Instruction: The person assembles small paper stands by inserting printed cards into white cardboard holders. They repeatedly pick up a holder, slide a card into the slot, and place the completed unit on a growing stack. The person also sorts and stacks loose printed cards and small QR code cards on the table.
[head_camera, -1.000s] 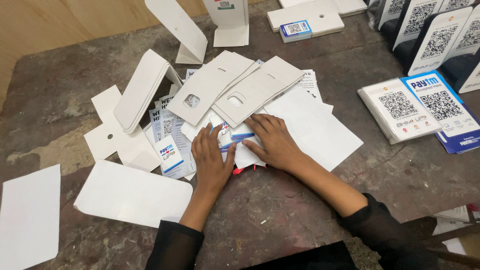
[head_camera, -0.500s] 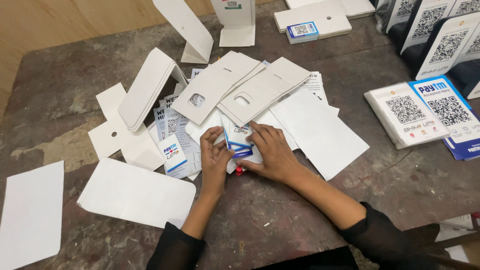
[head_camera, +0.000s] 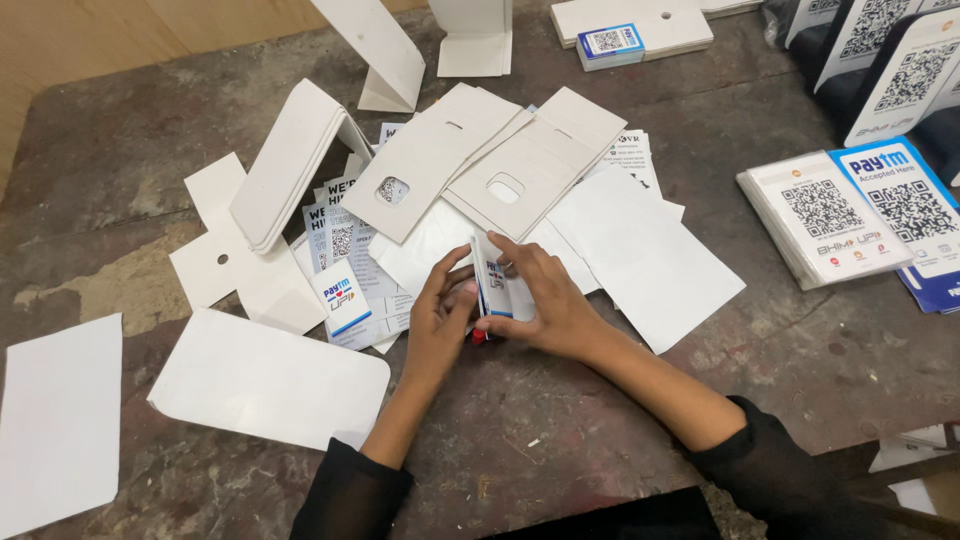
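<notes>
At the far left of the worn table (head_camera: 150, 120) lies a big white sheet (head_camera: 55, 420), and next to it a rounded white card (head_camera: 265, 378). Near the middle, your left hand (head_camera: 440, 325) curls its fingers against the small blue and white card stack (head_camera: 492, 288). Your right hand (head_camera: 545, 305) wraps the stack from the other side, thumb low. Both hands pinch it standing on its edge, just above the table. If you squeeze unevenly, the cards could slide apart and fall into the loose papers. Both forearms come up from the bottom, wrists bent inward. Far right sit flat printed cards (head_camera: 830, 215) with square codes
</notes>
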